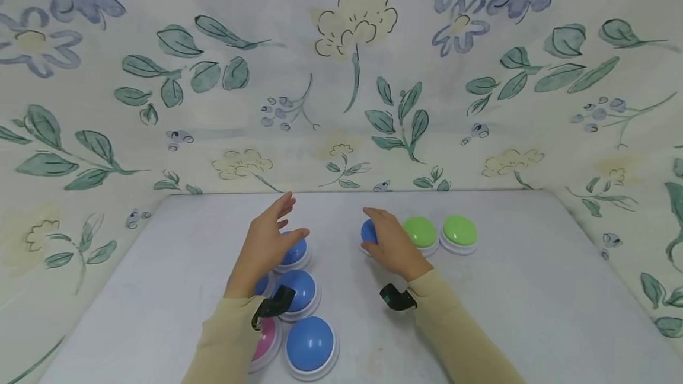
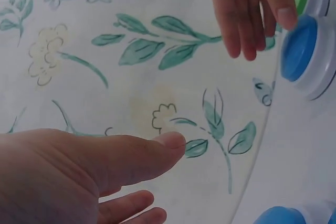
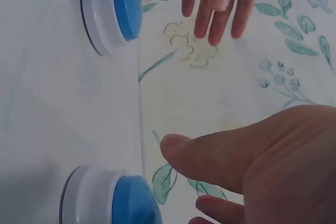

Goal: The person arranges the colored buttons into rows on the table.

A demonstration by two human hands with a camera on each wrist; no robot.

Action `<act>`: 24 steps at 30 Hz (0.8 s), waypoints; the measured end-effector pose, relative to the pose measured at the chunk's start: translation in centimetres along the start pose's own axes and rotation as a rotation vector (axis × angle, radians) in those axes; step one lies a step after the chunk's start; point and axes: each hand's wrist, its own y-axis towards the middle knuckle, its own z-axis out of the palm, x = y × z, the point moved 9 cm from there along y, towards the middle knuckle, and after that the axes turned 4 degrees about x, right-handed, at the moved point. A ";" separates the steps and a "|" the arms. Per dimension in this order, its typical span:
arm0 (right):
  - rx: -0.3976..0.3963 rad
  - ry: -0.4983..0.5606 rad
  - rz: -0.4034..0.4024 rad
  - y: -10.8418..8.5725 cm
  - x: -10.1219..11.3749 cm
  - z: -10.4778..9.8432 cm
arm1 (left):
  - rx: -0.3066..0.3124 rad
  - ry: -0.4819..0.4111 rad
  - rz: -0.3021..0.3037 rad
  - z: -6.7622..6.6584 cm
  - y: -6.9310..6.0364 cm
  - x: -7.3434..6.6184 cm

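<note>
My left hand (image 1: 265,245) hovers over a blue domed button (image 1: 294,252) on a white base, its thumb and fingers apart and holding nothing. To the right, my right hand (image 1: 392,243) is above another blue button (image 1: 368,231) and partly covers it. In the left wrist view that blue button (image 2: 300,48) stands beside the right hand (image 2: 252,9), with a green one behind. The right wrist view shows my right thumb and fingers (image 3: 210,163) spread with nothing between them, a blue button (image 3: 135,203) below left. Whether the right hand touches its button, I cannot tell.
Two green buttons (image 1: 420,232) (image 1: 460,231) stand right of the right hand. Nearer me, two blue buttons (image 1: 296,290) (image 1: 310,344) and a pink one (image 1: 265,339) stand by the left sleeve, another blue one half hidden. A flowered cloth (image 1: 352,135) rises behind the white table (image 1: 533,313).
</note>
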 end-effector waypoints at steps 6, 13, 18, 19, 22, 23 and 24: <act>-0.025 0.075 -0.060 0.1 1.2 0.5 | -0.015 0.020 -0.019 -1.3 -0.7 0.5; -0.026 0.103 -0.094 0.8 3.3 1.9 | -0.002 0.032 -0.071 -2.7 -1.3 1.9; -0.024 0.133 -0.091 1.4 4.1 3.0 | 0.016 0.026 -0.085 -3.3 -1.6 2.6; -0.021 0.151 -0.092 1.5 4.2 3.2 | 0.021 0.028 -0.082 -3.3 -1.6 2.6; -0.006 0.202 -0.093 1.8 4.5 4.0 | 0.041 0.040 -0.081 -3.2 -1.7 2.8; -0.001 0.217 -0.094 2.0 4.5 4.2 | 0.048 0.043 -0.082 -3.2 -1.7 2.8; 0.005 0.230 -0.096 2.1 4.6 4.5 | 0.056 0.047 -0.081 -3.1 -1.6 2.9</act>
